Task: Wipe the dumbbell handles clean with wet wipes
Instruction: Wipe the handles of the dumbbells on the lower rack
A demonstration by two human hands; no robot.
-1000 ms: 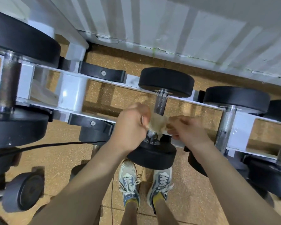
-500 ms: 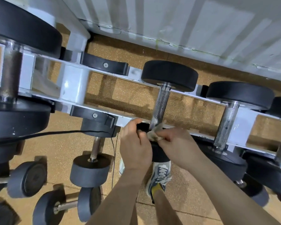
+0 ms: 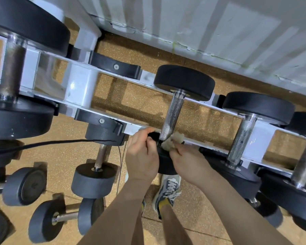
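A long white metal rack (image 3: 81,89) runs slantwise over the speckled tan floor (image 3: 64,156). Across its two rails lies the black rubber-headed dumbbell (image 3: 184,82) being cleaned, its knurled steel handle (image 3: 172,114) bridging the gap. The left hand (image 3: 141,156) has its grip curled over the near head where the handle joins it, probably to stop the weight rolling. The right hand (image 3: 189,161) has its grip pinched tight on a crumpled off-white wet wipe (image 3: 168,142), pressed to the handle's near end; the handle above is bare. A bigger dumbbell's steel handle (image 3: 242,137) stands near on the right, crowding that wrist. Lower at the left lie small grey dumbbells (image 3: 94,179) and a thin black cable (image 3: 51,144).
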